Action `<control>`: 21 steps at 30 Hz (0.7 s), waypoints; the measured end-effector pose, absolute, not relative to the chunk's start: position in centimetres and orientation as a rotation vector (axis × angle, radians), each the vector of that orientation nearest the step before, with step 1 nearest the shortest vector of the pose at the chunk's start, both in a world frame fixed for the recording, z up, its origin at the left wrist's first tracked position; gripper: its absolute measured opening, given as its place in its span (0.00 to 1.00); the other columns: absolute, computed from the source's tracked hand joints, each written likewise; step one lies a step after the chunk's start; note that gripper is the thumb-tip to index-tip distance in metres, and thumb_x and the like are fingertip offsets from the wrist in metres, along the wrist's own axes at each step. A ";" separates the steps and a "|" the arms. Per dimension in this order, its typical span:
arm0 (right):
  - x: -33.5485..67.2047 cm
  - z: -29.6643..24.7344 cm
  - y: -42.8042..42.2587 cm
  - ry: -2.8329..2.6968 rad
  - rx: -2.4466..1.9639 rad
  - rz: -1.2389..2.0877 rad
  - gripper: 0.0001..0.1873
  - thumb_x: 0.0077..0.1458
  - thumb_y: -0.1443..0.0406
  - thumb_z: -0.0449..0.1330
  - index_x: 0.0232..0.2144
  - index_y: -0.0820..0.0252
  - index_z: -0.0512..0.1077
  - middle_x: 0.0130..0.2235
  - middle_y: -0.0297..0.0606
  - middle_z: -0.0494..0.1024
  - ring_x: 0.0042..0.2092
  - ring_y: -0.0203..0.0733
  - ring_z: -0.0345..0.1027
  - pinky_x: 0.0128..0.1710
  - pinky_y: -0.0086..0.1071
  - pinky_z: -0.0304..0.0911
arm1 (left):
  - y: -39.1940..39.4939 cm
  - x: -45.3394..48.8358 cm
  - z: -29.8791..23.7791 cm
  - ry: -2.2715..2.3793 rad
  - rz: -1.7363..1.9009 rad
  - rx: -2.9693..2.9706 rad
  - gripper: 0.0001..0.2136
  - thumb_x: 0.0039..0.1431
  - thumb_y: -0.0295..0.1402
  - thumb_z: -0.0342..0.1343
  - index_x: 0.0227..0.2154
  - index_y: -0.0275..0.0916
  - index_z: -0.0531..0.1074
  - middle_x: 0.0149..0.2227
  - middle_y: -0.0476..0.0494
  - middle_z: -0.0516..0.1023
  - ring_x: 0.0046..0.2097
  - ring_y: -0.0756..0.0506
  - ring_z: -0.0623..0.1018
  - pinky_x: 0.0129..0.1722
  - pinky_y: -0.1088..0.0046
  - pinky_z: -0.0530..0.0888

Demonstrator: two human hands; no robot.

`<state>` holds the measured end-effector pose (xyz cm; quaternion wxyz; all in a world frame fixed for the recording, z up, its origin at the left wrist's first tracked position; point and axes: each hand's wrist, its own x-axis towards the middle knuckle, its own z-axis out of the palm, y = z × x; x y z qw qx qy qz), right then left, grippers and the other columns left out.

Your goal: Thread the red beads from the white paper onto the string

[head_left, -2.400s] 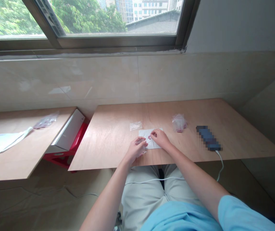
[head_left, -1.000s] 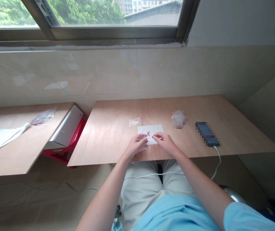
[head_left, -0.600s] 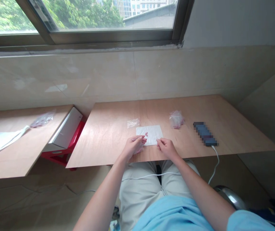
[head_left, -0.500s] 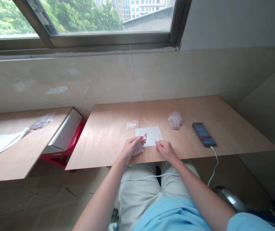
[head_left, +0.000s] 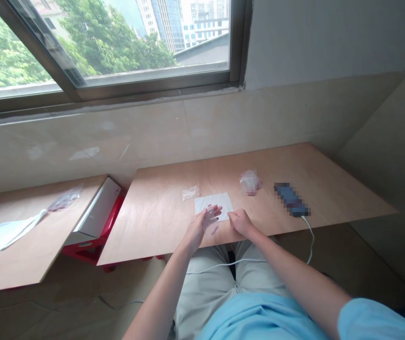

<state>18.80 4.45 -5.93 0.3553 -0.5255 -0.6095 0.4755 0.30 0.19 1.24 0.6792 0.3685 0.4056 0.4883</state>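
My left hand (head_left: 198,227) is raised over the near edge of a white paper sheet (head_left: 212,203), pinching a small clear plastic bag (head_left: 210,213). My right hand (head_left: 240,223) rests curled at the sheet's near right corner, and nothing shows in its fingers. A tiny reddish piece (head_left: 215,230) lies just below the sheet, near my left hand. Beyond the sheet lie a flat clear bag (head_left: 191,192) and a crumpled clear bag of red bits (head_left: 249,182). My left hand may hide any red bits on the sheet.
All this lies on a plywood board (head_left: 316,174). A pixelated phone (head_left: 291,199) sits right of the bags, its white cable hanging over the front edge. On a lower-left board are a face mask (head_left: 7,236), a bag (head_left: 65,199) and a white box (head_left: 98,210).
My left hand has risen with its fingers opened out over the sheet. My right hand has drawn back toward the sheet's near edge. The whole view has tilted.
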 end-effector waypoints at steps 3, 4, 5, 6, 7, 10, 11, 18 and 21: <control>20.2 -4.6 4.5 -1.554 -1.325 1.273 0.30 0.61 0.57 0.50 0.08 0.56 0.62 0.11 0.34 0.63 0.18 0.38 0.61 0.26 0.31 0.61 | -0.7 1.8 2.3 0.907 1.086 0.884 0.24 0.65 0.50 0.52 0.52 0.38 0.77 0.60 0.33 0.73 0.61 0.35 0.72 0.62 0.54 0.64; 20.8 -4.1 4.2 -1.543 -1.290 1.292 0.31 0.62 0.55 0.50 0.09 0.56 0.63 0.12 0.35 0.63 0.19 0.38 0.62 0.27 0.31 0.62 | -1.1 2.3 2.6 0.905 1.082 0.897 0.24 0.66 0.50 0.52 0.53 0.38 0.77 0.61 0.33 0.72 0.61 0.35 0.72 0.63 0.55 0.64; 21.3 -3.5 3.9 -1.535 -1.239 1.319 0.32 0.63 0.53 0.49 0.10 0.57 0.64 0.14 0.35 0.65 0.20 0.38 0.63 0.28 0.31 0.63 | -1.6 2.7 2.8 0.903 1.072 0.904 0.24 0.66 0.51 0.51 0.53 0.39 0.76 0.61 0.34 0.72 0.62 0.35 0.71 0.63 0.55 0.64; 21.8 -2.9 3.4 -1.533 -1.171 1.360 0.31 0.64 0.51 0.50 0.13 0.58 0.67 0.16 0.36 0.69 0.22 0.38 0.65 0.29 0.31 0.64 | -2.1 3.1 2.9 0.901 1.056 0.902 0.25 0.66 0.51 0.50 0.55 0.39 0.75 0.61 0.34 0.72 0.62 0.35 0.70 0.62 0.55 0.64; 22.1 -2.3 2.9 -1.543 -1.091 1.417 0.30 0.64 0.49 0.51 0.17 0.59 0.71 0.20 0.37 0.72 0.26 0.39 0.68 0.31 0.31 0.65 | -2.6 3.5 2.9 0.898 1.036 0.895 0.25 0.67 0.52 0.49 0.57 0.40 0.74 0.61 0.34 0.72 0.63 0.34 0.70 0.61 0.54 0.65; 22.4 -1.0 1.2 -1.589 -0.879 1.637 0.21 0.59 0.48 0.59 0.31 0.59 0.77 0.32 0.38 0.78 0.34 0.41 0.71 0.35 0.32 0.67 | -4.0 4.5 2.3 0.891 0.994 0.893 0.26 0.66 0.52 0.49 0.60 0.45 0.71 0.62 0.37 0.71 0.64 0.34 0.68 0.61 0.52 0.66; 22.3 -0.9 0.7 -1.599 -0.831 1.710 0.20 0.57 0.48 0.61 0.34 0.59 0.77 0.34 0.38 0.78 0.35 0.41 0.72 0.35 0.32 0.68 | -4.4 4.8 1.9 0.896 0.995 0.906 0.25 0.66 0.52 0.49 0.60 0.46 0.71 0.62 0.38 0.70 0.65 0.35 0.67 0.62 0.53 0.65; 21.8 -1.3 0.1 -1.552 -0.875 1.799 0.20 0.56 0.48 0.63 0.33 0.59 0.76 0.28 0.34 0.73 0.28 0.38 0.68 0.26 0.31 0.69 | -3.7 4.3 -0.3 1.067 1.075 0.965 0.20 0.62 0.47 0.59 0.52 0.42 0.76 0.53 0.38 0.78 0.55 0.39 0.76 0.57 0.60 0.70; 22.1 -1.4 0.7 -1.512 -0.968 1.691 0.20 0.56 0.48 0.63 0.33 0.59 0.75 0.26 0.32 0.71 0.24 0.35 0.66 0.23 0.28 0.67 | -2.7 3.4 -0.7 1.164 1.146 1.043 0.15 0.60 0.45 0.62 0.39 0.38 0.78 0.38 0.41 0.80 0.42 0.44 0.78 0.45 0.67 0.73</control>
